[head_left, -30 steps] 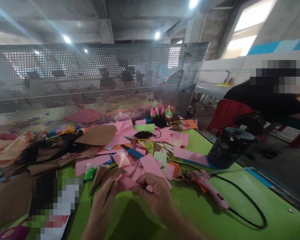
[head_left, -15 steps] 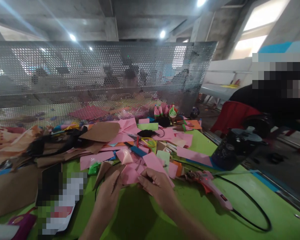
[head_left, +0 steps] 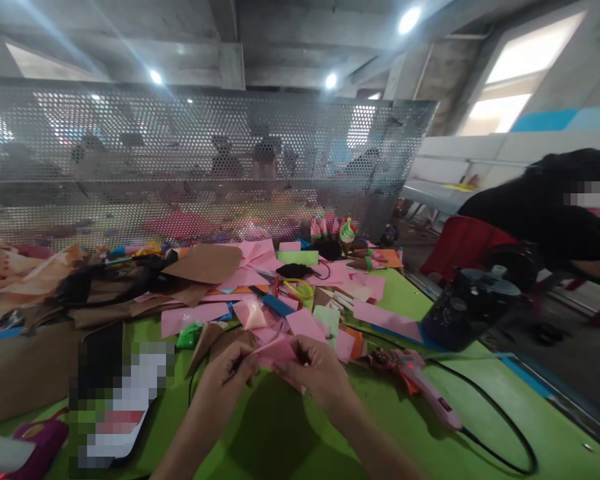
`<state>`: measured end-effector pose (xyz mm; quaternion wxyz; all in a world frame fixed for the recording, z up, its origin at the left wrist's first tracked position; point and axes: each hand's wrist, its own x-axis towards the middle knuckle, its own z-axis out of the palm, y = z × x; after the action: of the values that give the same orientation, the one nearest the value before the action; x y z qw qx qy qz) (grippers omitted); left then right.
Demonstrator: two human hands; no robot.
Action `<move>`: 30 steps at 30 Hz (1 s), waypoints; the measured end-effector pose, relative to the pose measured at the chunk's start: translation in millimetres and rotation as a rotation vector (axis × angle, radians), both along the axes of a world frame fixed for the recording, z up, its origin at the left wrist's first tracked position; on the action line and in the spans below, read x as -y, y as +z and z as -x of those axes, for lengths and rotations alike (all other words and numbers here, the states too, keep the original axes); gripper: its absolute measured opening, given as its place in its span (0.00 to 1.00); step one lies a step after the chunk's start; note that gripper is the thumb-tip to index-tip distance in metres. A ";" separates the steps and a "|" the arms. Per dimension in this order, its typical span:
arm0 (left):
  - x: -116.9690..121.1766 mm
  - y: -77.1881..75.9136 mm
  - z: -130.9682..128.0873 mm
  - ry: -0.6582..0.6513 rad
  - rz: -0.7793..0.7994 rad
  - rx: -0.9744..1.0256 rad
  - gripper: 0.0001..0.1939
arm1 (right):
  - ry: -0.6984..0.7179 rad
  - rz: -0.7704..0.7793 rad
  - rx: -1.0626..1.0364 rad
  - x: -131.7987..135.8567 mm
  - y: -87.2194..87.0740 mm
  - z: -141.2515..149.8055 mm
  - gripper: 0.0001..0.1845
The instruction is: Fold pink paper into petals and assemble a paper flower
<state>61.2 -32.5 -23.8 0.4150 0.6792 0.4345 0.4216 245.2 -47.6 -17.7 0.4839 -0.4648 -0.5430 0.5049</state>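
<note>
Between my two hands is a small pink sheet point(head_left: 276, 351), paper or thin foam; I cannot tell which. My left hand point(head_left: 233, 367) pinches its left end, and my right hand point(head_left: 317, 370) grips its right end, thumb below and fingers above. The sheet's lower part is partly hidden by my fingers. Just beyond it lie more pink pieces point(head_left: 305, 323) and a clear bag with pale contents point(head_left: 254, 313). A rolled brown piece point(head_left: 206, 343) rests left of my left hand. To the right of my right hand lies a pink glue gun point(head_left: 430, 390) with a black cord.
A dark lidded container point(head_left: 467, 310) stands at the table's right edge. Ice-cream-cone crafts point(head_left: 347, 231) stand at the back before a perforated metal screen point(head_left: 180, 153). Brown sheets point(head_left: 25, 373) and a white phone-like object point(head_left: 130, 407), blurred out, lie left. A person point(head_left: 540, 207) sits at right.
My hands have turned the pink sheet so that it looks narrower and more folded, with the fingers curled further over it. The view has shifted slightly.
</note>
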 end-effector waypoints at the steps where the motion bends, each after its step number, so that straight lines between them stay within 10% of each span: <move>1: 0.4 1.0 0.7 -0.006 -0.003 0.000 0.16 | 0.008 -0.022 0.018 1.0 1.3 -0.6 0.19; 30: -2.5 -13.1 -7.5 -0.012 0.146 0.304 0.13 | -0.099 0.022 -0.082 -1.3 -0.4 -0.2 0.17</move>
<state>68.7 -30.0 -36.9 0.5265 0.5782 0.3922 0.4843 245.4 -46.3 -18.1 0.5251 -0.4753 -0.4937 0.5046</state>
